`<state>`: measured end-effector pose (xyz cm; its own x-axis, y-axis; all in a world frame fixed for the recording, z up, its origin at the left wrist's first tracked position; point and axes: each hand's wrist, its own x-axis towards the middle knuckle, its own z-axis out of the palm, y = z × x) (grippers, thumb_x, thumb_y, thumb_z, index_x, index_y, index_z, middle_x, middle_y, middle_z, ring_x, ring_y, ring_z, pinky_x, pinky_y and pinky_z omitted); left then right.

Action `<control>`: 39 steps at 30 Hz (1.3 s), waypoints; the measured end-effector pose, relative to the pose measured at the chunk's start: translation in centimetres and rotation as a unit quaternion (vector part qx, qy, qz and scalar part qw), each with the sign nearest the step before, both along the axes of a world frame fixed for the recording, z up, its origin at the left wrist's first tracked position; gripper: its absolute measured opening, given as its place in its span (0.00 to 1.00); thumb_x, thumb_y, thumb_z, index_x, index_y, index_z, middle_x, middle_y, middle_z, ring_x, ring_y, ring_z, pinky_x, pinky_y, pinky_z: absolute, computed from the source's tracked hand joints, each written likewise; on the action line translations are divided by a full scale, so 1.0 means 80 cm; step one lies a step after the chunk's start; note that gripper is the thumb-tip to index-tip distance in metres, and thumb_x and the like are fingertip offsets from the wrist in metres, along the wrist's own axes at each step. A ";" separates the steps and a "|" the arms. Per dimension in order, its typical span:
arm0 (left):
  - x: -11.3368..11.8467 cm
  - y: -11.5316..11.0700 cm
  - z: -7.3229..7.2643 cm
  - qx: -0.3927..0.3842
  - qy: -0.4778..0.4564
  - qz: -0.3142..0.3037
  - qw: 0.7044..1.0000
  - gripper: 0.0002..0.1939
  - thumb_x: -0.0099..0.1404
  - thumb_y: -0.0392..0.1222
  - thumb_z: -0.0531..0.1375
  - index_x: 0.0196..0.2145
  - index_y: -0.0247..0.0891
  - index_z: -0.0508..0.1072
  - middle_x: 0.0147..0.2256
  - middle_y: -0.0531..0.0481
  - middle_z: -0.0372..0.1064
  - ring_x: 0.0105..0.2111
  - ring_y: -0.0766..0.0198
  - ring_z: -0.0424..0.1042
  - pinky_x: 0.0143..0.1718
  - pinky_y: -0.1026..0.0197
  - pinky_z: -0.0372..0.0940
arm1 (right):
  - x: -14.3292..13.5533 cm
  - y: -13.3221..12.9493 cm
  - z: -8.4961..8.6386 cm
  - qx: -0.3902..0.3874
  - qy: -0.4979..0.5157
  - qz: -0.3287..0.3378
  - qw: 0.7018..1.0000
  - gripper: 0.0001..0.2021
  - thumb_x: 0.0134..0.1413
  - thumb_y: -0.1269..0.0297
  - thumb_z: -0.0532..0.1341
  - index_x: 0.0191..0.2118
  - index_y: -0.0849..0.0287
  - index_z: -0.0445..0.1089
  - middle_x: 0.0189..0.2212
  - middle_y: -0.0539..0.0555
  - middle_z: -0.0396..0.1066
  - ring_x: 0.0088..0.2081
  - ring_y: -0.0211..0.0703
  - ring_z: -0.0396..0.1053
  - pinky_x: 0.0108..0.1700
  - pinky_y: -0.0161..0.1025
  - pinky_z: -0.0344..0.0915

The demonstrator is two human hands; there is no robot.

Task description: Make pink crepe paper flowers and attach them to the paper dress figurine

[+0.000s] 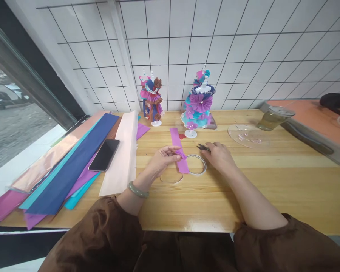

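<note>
So the left hand [166, 156] has a bit of purple paper [181, 153] pinched between thumb and fingertips, right above the purple strip [176, 145] in the middle of the table [274, 189]. Right hand [219, 155] is curled mostly closed over a small dark tool, maybe scissors [203, 147], hard to tell. Tape roll [197, 164] sits between the hands, phone [104, 155] off left, dressed figures [201, 104] far side.

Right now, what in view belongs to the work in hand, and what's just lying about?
In the work, by the look of it:
- purple scrap, in the left hand
- dark tool, at the right hand
- purple strip
- tape roll

Probably just lying about:
- phone, on papers
- lidded cup

Can't tell: dish of small clear pieces.
</note>
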<state>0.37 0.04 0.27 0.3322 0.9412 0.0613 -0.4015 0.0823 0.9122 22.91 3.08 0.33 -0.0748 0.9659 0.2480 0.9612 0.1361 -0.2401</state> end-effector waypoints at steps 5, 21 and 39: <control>0.003 0.000 -0.002 0.017 -0.004 0.024 1.000 0.16 0.46 0.33 0.65 0.35 0.35 0.69 0.30 0.51 0.70 0.31 0.68 0.69 0.38 0.62 0.62 | -0.036 -0.031 0.019 0.033 0.282 0.175 0.943 0.16 0.54 0.57 0.52 0.47 0.56 0.63 0.45 0.58 0.66 0.47 0.47 0.62 0.48 0.45 0.58; 0.008 -0.002 0.000 0.058 0.050 0.044 0.996 0.24 0.50 0.36 0.63 0.46 0.36 0.64 0.33 0.48 0.69 0.35 0.66 0.68 0.42 0.59 0.60 | -0.065 -0.047 0.010 -0.039 0.437 0.213 0.873 0.19 0.49 0.62 0.57 0.49 0.57 0.60 0.32 0.53 0.67 0.36 0.42 0.67 0.43 0.43 0.62; 0.007 0.002 -0.002 0.059 0.101 0.046 0.992 0.28 0.51 0.39 0.62 0.49 0.36 0.60 0.33 0.47 0.69 0.32 0.66 0.69 0.36 0.61 0.62 | -0.066 -0.044 0.011 -0.112 0.480 0.204 0.846 0.23 0.45 0.62 0.59 0.49 0.58 0.58 0.27 0.50 0.66 0.29 0.38 0.65 0.35 0.39 0.63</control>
